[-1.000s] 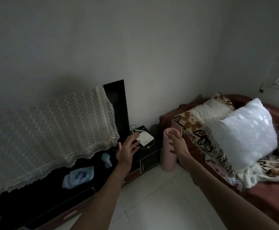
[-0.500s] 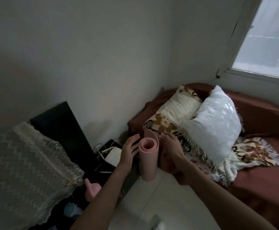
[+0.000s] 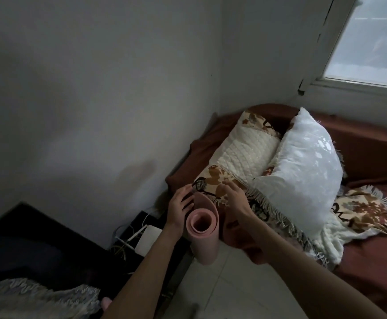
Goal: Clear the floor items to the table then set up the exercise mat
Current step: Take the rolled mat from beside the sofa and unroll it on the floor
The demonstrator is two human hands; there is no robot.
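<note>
A rolled pink exercise mat [image 3: 203,238] stands upright on the tiled floor in the gap between a dark low table and the bed. Its open top faces me, with the loose outer flap sticking up at the far side. My left hand [image 3: 180,207] lies flat against the mat's left side near the top, fingers spread along the flap. My right hand [image 3: 235,199] is at the mat's right side, fingers bent over the flap's far edge and the floral blanket behind it. Both hands touch the roll; neither is wrapped around it.
The dark low table [image 3: 49,247] at left carries a white box [image 3: 148,239] with cables and a lace cloth [image 3: 35,298]. A bed [image 3: 372,261] with a brown cover, two pillows [image 3: 303,171] and a fringed blanket fills the right. White floor tiles [image 3: 231,288] lie below the mat.
My view swung right toward the bed and window. My left hand came off the table side and onto the mat's left side. The right hand shifted from the top rim to the flap.
</note>
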